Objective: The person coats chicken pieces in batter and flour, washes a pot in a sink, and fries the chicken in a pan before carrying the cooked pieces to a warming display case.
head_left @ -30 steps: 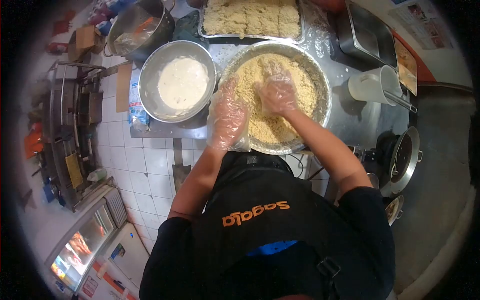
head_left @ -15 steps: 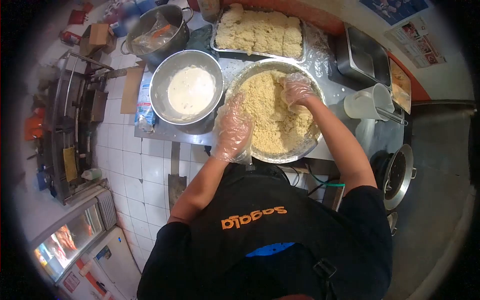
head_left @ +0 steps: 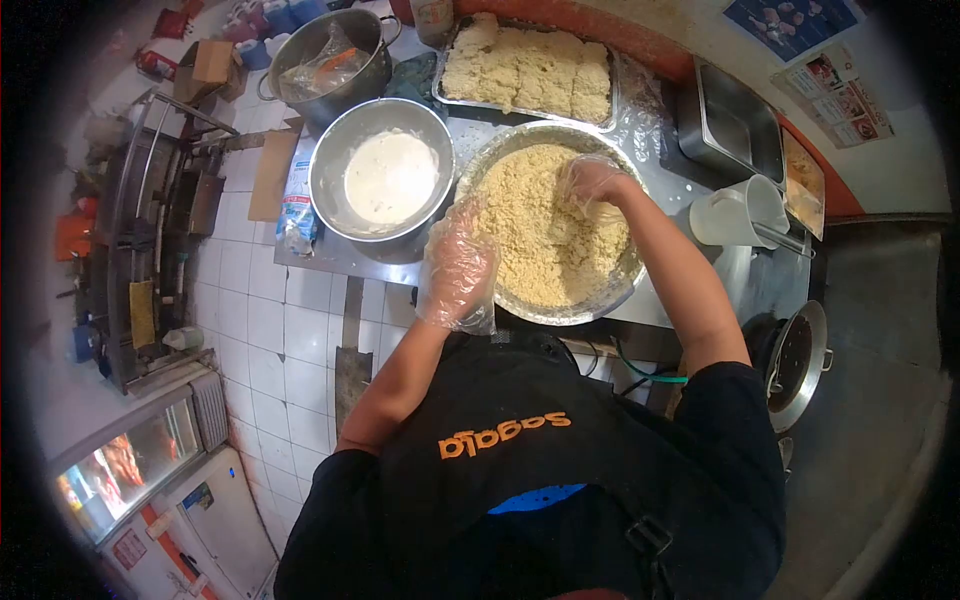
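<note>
A wide metal bowl (head_left: 545, 317) holds pale yellow crumbs (head_left: 540, 240), coarse and loose. My left hand (head_left: 462, 268), in a clear plastic glove, is at the bowl's left rim, gripping it; the fingertips are partly hidden by the wrinkled plastic. My right hand (head_left: 594, 182), also gloved, reaches into the crumbs near the bowl's far right side. Its fingers are curled, with their tips down in the crumbs. To the left stands a metal bowl of white batter (head_left: 390, 178). Behind, a rectangular tray (head_left: 520, 108) carries crumb-coated pieces laid close together.
A large pot (head_left: 340, 85) with a plastic bag stands at the back left, near a blue-and-white packet (head_left: 297, 215). On the right are a deep steel pan (head_left: 735, 120), a white jug (head_left: 735, 212) with a metal utensil, and a wok (head_left: 803, 365) of dark liquid.
My right hand has shifted slightly within the crumbs, its fingers more curled downward. My left hand remains at the bowl's left rim. The view has tilted a little.
</note>
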Demonstrator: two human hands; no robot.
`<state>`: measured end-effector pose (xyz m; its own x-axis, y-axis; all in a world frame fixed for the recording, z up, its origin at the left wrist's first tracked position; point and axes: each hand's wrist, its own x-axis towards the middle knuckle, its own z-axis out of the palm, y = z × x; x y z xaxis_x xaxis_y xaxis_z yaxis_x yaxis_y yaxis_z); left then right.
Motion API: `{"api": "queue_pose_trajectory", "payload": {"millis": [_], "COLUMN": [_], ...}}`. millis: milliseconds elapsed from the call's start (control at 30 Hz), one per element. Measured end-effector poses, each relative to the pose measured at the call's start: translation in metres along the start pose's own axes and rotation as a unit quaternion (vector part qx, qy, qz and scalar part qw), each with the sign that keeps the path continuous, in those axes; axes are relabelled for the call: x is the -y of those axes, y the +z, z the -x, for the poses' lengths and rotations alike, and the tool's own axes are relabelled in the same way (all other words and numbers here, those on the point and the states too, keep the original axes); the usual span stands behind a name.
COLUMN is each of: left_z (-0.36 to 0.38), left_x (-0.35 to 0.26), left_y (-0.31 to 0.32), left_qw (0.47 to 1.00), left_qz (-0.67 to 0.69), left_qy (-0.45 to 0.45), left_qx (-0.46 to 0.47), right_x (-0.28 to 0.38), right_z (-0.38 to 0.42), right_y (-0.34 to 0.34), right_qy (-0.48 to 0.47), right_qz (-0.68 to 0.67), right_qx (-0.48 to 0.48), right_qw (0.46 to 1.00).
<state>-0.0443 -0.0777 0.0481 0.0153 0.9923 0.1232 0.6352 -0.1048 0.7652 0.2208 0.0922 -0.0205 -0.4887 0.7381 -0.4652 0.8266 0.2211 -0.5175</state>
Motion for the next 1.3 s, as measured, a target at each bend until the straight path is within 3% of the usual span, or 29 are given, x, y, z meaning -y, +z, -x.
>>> {"api": "queue_pose_trajectory", "payload": {"millis": [67, 200, 367, 700, 767, 833, 900, 967, 1033, 1100, 1167, 1200, 1233, 1300], "left_z": [-0.001, 0.001, 0.001, -0.001, 0.000, 0.002, 0.001, 0.001, 0.005, 0.008, 0.010, 0.014, 0.015, 0.015], "left_x": [-0.005, -0.002, -0.011, 0.007, 0.002, 0.002, 0.007, -0.008, -0.010, -0.010, -0.016, -0.021, -0.024, -0.027], "left_y": [-0.004, 0.000, -0.007, 0.008, 0.004, 0.003, 0.008, -0.011, -0.018, -0.021, -0.028, -0.031, -0.041, -0.064], "left_qw": [1.000, 1.000, 1.000, 0.998, 0.994, 0.994, 0.982, 0.987, 0.987, 0.983, 0.963, 0.917, 0.918, 0.990], "left_qz": [-0.030, -0.009, 0.003, 0.031, 0.072, 0.062, 0.162, 0.095, 0.072, 0.116, 0.263, 0.398, 0.395, 0.079], "left_qy": [-0.002, -0.021, -0.012, 0.042, 0.067, 0.077, 0.093, 0.130, 0.139, 0.136, 0.025, -0.001, 0.001, 0.118], "left_qx": [0.009, 0.004, -0.010, -0.036, -0.052, -0.038, -0.022, -0.012, 0.029, 0.043, 0.057, 0.021, 0.017, -0.014], "right_x": [0.011, 0.032, 0.038, 0.078, 0.075, 0.074, 0.073, 0.072, 0.075, 0.080, 0.098, 0.112, 0.112, 0.107], "right_z": [0.004, 0.022, 0.040, 0.083, 0.083, 0.082, 0.081, 0.076, 0.065, 0.052, 0.039, 0.037, 0.026, -0.008], "right_y": [-0.009, -0.018, -0.025, -0.087, -0.090, -0.092, -0.096, -0.103, -0.115, -0.130, -0.149, -0.160, -0.166, -0.179], "right_qy": [0.036, 0.038, -0.027, 0.030, 0.013, 0.018, 0.021, -0.043, -0.032, -0.021, 0.000, 0.033, 0.028, 0.020], "right_qz": [-0.011, 0.004, 0.070, 0.140, 0.052, 0.067, 0.081, 0.091, 0.093, 0.093, 0.086, 0.118, 0.119, 0.075], "right_qx": [0.056, 0.052, -0.068, -0.104, -0.114, -0.127, -0.145, -0.191, -0.203, -0.214, -0.207, -0.196, -0.198, -0.238], "right_qw": [0.998, 0.998, 0.995, 0.984, 0.992, 0.989, 0.986, 0.976, 0.974, 0.972, 0.975, 0.973, 0.973, 0.968]}}
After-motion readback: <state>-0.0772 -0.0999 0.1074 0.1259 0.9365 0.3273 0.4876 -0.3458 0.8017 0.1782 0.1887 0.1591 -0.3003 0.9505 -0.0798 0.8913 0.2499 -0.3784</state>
